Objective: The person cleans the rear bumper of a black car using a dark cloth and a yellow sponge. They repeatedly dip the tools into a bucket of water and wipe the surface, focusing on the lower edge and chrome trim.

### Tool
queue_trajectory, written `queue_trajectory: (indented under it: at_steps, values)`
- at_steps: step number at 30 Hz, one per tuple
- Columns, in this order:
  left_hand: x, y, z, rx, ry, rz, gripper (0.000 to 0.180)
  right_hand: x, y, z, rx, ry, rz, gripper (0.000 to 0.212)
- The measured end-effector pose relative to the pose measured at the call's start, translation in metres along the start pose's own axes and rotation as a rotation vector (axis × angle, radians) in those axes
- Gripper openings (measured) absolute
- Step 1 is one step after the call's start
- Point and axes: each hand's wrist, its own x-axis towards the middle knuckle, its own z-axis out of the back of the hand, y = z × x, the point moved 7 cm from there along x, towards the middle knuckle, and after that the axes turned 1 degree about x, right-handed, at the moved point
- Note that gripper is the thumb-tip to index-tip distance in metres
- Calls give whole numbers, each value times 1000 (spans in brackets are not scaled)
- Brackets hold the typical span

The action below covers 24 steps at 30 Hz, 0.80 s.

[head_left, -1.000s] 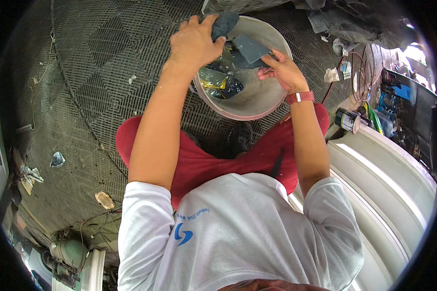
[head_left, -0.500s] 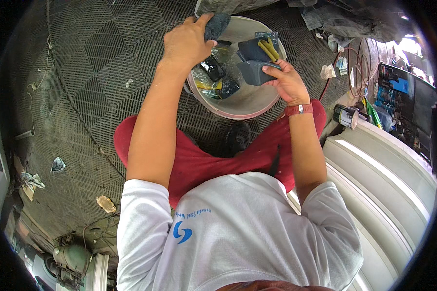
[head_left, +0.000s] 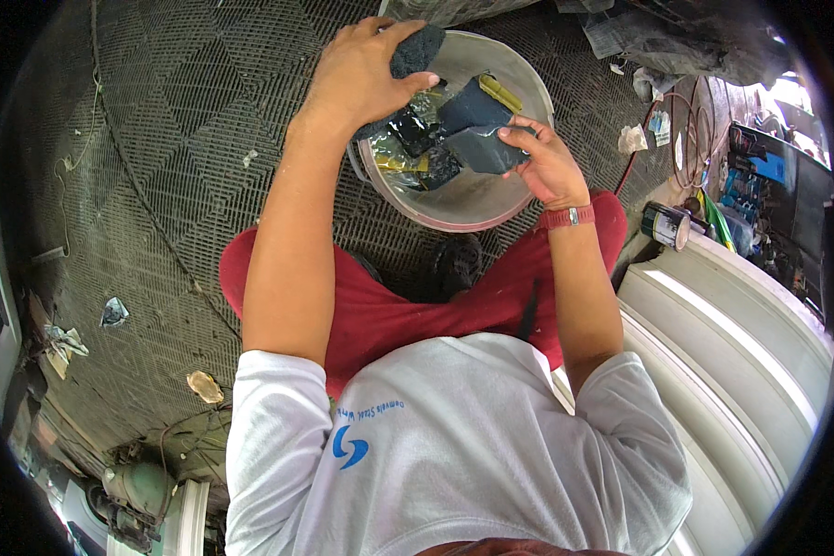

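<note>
A pale round bucket (head_left: 435, 221) stands on the floor before my knees, with water and several dark sheets in it. At its far left rim, my left hand (head_left: 357, 74) grips a dark, rough-textured sponge (head_left: 419, 51), thumb reaching over the bucket. Over the bucket's right side, my right hand (head_left: 549, 162) pinches a grey sheet that looks like sandpaper (head_left: 485, 148) between thumb and fingers. Just beyond it lies a dark blue sheet (head_left: 471, 107) with a folded yellow strip (head_left: 500, 93) at its edge. A glossy black piece (head_left: 412, 132) lies in the bucket's left part.
Ridged dark matting (head_left: 176, 185) covers the floor, with paper scraps about. To the right are a paint can (head_left: 664, 225), a coiled hose (head_left: 690, 139) and long white ribbed panels (head_left: 713, 343). A grey wrapped object (head_left: 686, 37) stands beyond the bucket at right.
My left hand has turned slightly over the sponge at the rim. In my right hand the grey sheet has tilted down, and the blue sheet with the yellow strip has shifted leftward.
</note>
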Motion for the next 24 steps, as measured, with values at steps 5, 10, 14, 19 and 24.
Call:
queue_trajectory:
  at_steps: [5,10,14,19,24]
  values:
    - [3,-39,2,-200,-59,-352,47,-9,11,-14,31,17,28,46]
    - [10,-36,-4,-441,24,-210,30,-9,14,-23,18,58,45,43]
    - [10,-36,-2,-573,60,-65,22,-2,11,-24,97,97,37,43]
    - [7,-28,-9,-752,84,81,16,1,14,-28,135,135,107,39]
    - [10,-27,-2,-647,-32,-39,16,5,8,-19,368,-138,178,27]
